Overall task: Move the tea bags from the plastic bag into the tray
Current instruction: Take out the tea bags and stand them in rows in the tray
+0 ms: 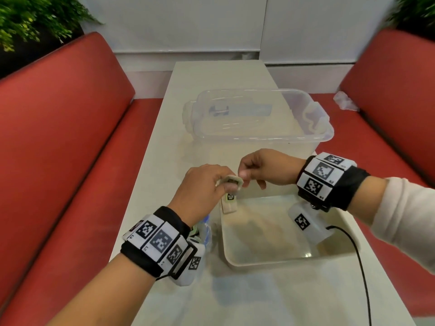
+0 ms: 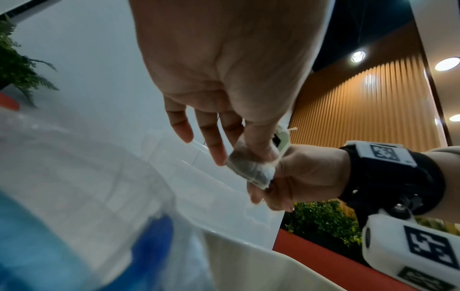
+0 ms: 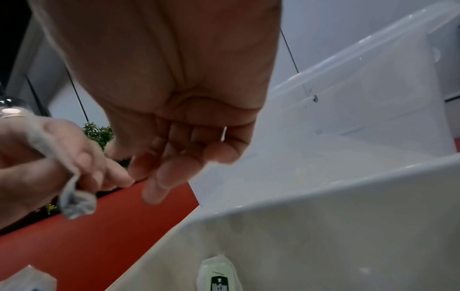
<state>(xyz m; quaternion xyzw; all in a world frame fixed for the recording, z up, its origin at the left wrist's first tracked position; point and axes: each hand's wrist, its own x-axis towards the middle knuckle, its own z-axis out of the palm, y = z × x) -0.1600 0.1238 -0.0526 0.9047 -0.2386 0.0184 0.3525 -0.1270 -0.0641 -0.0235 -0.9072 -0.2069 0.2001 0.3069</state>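
My left hand point(image 1: 219, 183) pinches a tea bag point(image 1: 231, 181) between thumb and fingers, just above the far left corner of the white tray point(image 1: 282, 261). The same tea bag point(image 2: 251, 170) shows dark leaves through its paper, and its tag point(image 2: 282, 140) sticks up behind. My right hand point(image 1: 243, 174) has curled fingers, with thumb and forefinger meeting at the bag's right end. Another tea bag point(image 1: 229, 204) with a green and black label leans inside the tray's left wall point(image 3: 219, 275). The plastic bag point(image 1: 208, 231) lies under my left wrist.
A large clear plastic bin point(image 1: 259, 137) stands on the white table beyond the tray. Red benches point(image 1: 70, 137) run along both sides. A black cable point(image 1: 357, 255) trails from my right wrist past the tray. Crumpled clear plastic point(image 1: 344, 101) lies on the right bench.
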